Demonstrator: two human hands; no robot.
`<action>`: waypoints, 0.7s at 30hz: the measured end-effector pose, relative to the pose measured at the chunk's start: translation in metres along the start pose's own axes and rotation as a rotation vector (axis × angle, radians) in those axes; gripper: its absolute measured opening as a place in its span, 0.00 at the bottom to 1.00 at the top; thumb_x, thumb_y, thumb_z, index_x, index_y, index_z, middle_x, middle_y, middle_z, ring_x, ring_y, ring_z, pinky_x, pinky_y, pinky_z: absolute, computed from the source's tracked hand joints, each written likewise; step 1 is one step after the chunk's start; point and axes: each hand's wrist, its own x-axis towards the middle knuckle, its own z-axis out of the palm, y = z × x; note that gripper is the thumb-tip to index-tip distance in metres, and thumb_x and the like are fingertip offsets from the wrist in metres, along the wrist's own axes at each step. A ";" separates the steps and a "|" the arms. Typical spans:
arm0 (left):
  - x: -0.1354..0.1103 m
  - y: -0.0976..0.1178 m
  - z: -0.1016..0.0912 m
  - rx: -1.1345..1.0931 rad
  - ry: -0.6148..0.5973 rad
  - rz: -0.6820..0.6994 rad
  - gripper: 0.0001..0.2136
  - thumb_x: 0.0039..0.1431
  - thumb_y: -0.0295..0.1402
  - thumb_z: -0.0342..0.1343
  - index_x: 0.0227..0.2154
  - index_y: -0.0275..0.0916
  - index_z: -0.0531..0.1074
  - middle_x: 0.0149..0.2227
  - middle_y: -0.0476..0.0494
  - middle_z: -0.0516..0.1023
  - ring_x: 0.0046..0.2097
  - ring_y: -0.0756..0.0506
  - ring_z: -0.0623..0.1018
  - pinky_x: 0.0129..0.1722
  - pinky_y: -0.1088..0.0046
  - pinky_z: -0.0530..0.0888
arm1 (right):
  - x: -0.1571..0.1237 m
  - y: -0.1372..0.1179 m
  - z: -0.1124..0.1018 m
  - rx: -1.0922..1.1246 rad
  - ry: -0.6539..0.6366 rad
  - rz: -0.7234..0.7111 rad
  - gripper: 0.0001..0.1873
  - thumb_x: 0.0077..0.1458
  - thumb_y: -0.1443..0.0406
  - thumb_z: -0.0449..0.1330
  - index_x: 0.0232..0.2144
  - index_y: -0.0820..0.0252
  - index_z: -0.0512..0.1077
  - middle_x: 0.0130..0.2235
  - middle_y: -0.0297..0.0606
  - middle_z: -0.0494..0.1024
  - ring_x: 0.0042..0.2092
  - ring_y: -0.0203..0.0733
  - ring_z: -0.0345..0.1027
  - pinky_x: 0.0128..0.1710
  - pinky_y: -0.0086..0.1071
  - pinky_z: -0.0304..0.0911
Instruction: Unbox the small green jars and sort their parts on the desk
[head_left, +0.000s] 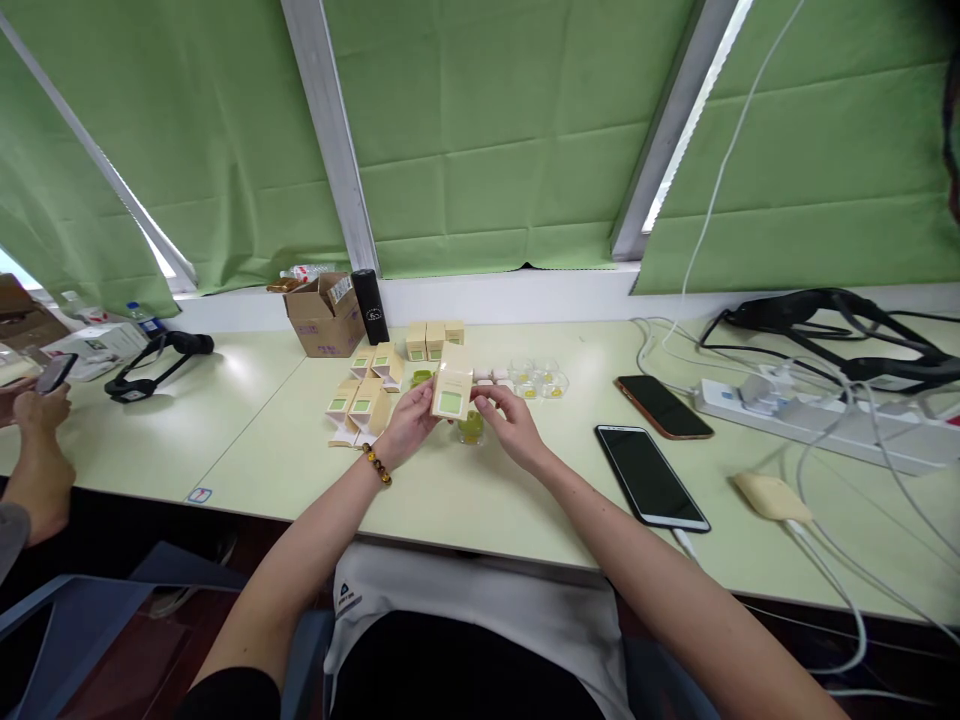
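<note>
My left hand [409, 420] grips a small cream cardboard box [452, 385] by its left side. The box has a green panel on its front, and its top flap stands up. At the box's right edge, my right hand [514, 428] has its fingers curled in and pressed against it. Just below the box, a small glass jar with green contents [470, 430] stands on the table. Behind my left hand lies a green round item [421, 378]. Pale pinkish lids [495, 375] and several clear cups with yellow centres [538, 380] sit beyond my right hand.
Several open cream boxes [361, 405] stand left of my hands, with more boxes [435, 340] behind. A brown carton [322, 315] and black cylinder [370, 305] are at the back. Two phones [651, 477], a power strip [817, 420] and cables lie right. Another person's hand [41, 405] holds a phone.
</note>
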 end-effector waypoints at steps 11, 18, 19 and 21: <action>0.004 -0.001 0.007 0.256 0.107 0.105 0.35 0.64 0.53 0.63 0.67 0.41 0.64 0.56 0.34 0.81 0.56 0.37 0.81 0.54 0.59 0.77 | 0.006 -0.007 -0.001 0.467 -0.080 0.192 0.27 0.49 0.42 0.72 0.42 0.52 0.79 0.46 0.40 0.84 0.49 0.50 0.76 0.51 0.43 0.69; 0.006 0.014 0.018 0.451 -0.011 0.215 0.32 0.59 0.38 0.67 0.66 0.43 0.66 0.64 0.34 0.73 0.66 0.34 0.71 0.59 0.58 0.72 | 0.012 0.005 -0.001 0.582 0.094 0.252 0.29 0.46 0.42 0.74 0.41 0.54 0.76 0.35 0.36 0.82 0.36 0.42 0.74 0.39 0.38 0.70; 0.008 0.014 0.021 0.485 -0.016 0.216 0.33 0.59 0.36 0.68 0.66 0.43 0.66 0.65 0.34 0.73 0.66 0.34 0.71 0.59 0.58 0.72 | 0.013 0.005 -0.001 0.599 0.104 0.256 0.29 0.46 0.42 0.74 0.41 0.53 0.75 0.34 0.35 0.81 0.35 0.42 0.74 0.39 0.38 0.70; 0.014 0.014 0.027 0.524 -0.005 0.226 0.33 0.59 0.35 0.68 0.66 0.44 0.66 0.64 0.34 0.73 0.65 0.34 0.72 0.59 0.58 0.72 | 0.014 0.004 -0.001 0.615 0.124 0.261 0.29 0.46 0.42 0.75 0.41 0.53 0.74 0.35 0.35 0.81 0.34 0.41 0.75 0.39 0.38 0.71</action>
